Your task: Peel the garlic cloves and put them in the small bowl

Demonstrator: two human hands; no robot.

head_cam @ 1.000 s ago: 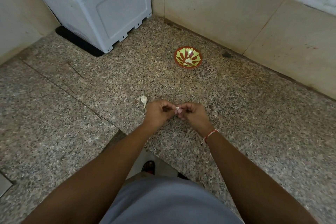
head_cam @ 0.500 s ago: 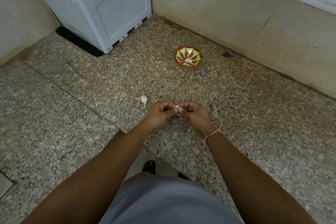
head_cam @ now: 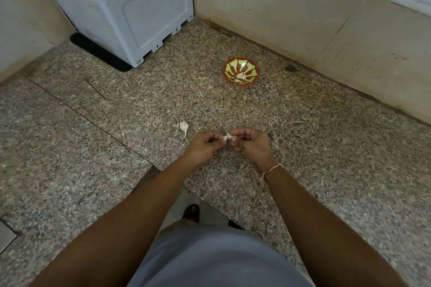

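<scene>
Here, just left of the hands, a garlic piece [head_cam: 184, 126] lies on the granite counter [head_cam: 116, 123]. The left hand [head_cam: 205, 145] and right hand [head_cam: 250, 144] both pinch one garlic clove [head_cam: 226, 136] between them; the small bowl [head_cam: 241, 72] sits well beyond the right hand.

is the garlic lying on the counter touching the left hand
Apart. The head view shows bare speckled counter between the garlic piece and the left hand, whose fingers pinch a different clove.

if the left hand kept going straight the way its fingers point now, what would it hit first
The left hand points right, at the garlic clove it pinches; just beyond are the right hand's fingers, likely the first thing met, though depth is unclear.
</scene>
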